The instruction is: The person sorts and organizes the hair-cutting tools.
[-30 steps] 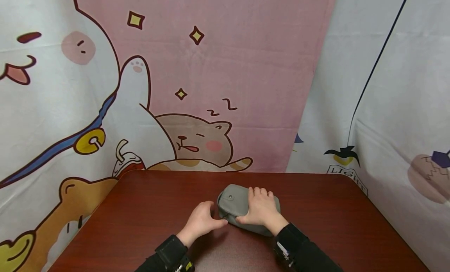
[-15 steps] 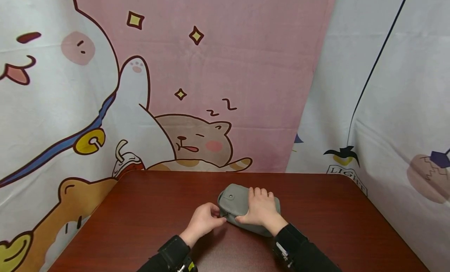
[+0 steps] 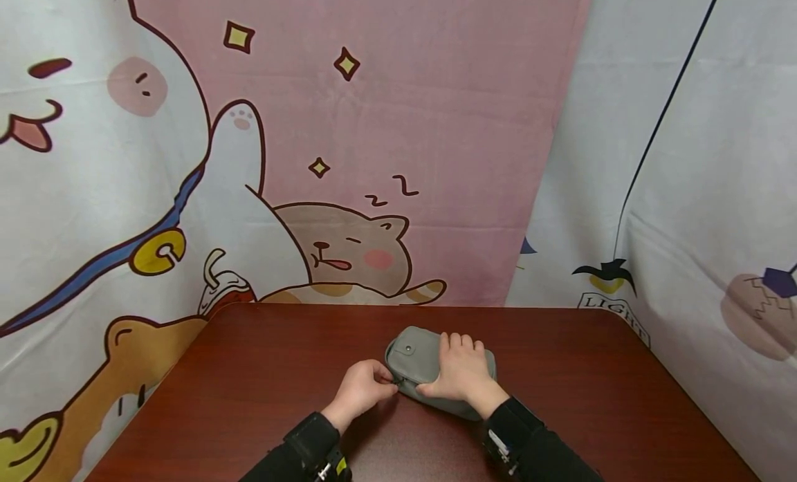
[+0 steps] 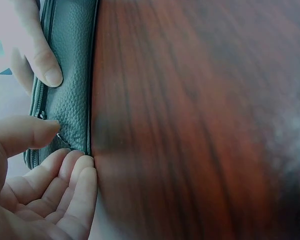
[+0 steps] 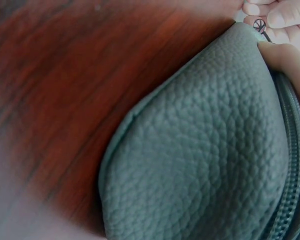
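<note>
A grey-green pebbled zip pouch (image 3: 418,354) lies on the brown table, with a snap on its top. My right hand (image 3: 463,368) grips it, fingers spread over the top and thumb down on the near side. At the pouch's left end is my left hand (image 3: 364,388), its thumb and curved fingers around a small dark zipper pull (image 4: 63,140). The left wrist view shows a gap between that thumb and the fingertips. A round wheel-shaped end of the zipper pull (image 5: 260,25) shows beside the left fingers in the right wrist view. The zipper (image 5: 292,150) runs along the pouch's side.
The wood-grain table (image 3: 280,350) stretches around the pouch on all sides. Behind it hangs a pink and white cloth (image 3: 473,122) printed with cartoon animals. A paler cloth (image 3: 703,191) hangs at the right.
My left hand has moved slightly up against the pouch's left end, and its thumb and fingers have come closer together. The right hand and the pouch have stayed nearly still.
</note>
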`<state>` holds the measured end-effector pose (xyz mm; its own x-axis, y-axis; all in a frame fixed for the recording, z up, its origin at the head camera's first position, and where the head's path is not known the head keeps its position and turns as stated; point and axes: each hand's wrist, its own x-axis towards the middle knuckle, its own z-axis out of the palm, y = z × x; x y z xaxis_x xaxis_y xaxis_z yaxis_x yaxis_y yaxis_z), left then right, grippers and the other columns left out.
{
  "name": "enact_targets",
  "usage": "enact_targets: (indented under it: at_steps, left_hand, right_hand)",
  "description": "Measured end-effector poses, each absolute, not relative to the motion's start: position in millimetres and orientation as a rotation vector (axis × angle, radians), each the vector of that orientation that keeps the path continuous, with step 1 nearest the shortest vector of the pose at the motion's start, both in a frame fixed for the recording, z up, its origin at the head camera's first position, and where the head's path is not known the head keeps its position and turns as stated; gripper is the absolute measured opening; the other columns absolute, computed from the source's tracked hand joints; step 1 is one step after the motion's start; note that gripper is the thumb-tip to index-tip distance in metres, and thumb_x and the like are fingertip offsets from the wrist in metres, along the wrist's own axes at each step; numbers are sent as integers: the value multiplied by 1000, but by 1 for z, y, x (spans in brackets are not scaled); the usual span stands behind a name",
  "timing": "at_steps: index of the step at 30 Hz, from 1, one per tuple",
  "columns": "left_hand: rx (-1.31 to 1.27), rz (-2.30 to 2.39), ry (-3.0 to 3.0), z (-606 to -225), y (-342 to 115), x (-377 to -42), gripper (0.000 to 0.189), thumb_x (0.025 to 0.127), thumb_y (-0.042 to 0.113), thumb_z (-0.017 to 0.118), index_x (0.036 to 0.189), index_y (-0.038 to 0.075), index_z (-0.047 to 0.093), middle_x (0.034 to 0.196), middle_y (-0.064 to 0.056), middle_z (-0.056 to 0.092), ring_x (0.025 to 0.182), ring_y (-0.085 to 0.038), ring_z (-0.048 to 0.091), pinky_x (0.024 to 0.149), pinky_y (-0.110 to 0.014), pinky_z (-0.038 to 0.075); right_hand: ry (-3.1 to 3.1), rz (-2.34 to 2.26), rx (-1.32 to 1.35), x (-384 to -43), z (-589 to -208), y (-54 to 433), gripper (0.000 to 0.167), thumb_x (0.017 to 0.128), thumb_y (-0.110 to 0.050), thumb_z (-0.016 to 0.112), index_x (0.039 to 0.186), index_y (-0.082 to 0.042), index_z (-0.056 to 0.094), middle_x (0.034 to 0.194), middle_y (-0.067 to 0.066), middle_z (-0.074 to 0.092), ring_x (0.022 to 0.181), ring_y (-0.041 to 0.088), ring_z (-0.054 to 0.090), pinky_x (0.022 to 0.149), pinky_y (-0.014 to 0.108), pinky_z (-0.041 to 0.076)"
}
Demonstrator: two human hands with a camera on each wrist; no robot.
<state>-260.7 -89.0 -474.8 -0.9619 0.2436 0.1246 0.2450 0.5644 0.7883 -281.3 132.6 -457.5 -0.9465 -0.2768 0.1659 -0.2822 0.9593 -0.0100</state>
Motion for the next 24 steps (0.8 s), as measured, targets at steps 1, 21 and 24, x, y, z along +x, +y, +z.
enact_targets:
  at_steps: [1,21,24]
  left_hand:
    - [-440,-1401,-2772,-476,-89,-261,17,77,12,81,87,3,71,79,0,66,68,-12,59,59,-31,49]
    - [-462,-1437,-2774,-478,-86,-264,10,75,7,79,81,5,71,71,3,65,60,-9,57,54,-28,48]
    - [-455,-1453,-2771,-478,-86,-263,10,76,6,79,82,4,71,72,2,65,61,-9,57,54,-28,48]
  right_hand:
    - [-2948,54,425,-281,-457,133,116,62,-78,71,138,6,48,129,24,53,117,42,47,96,59,37]
    - [-2951,69,418,-281,-458,133,116,62,-78,71,139,6,48,129,24,52,118,42,47,97,59,36]
    - [-2952,63,414,-281,-458,133,116,63,-78,71,139,6,48,129,24,52,118,42,47,97,59,36]
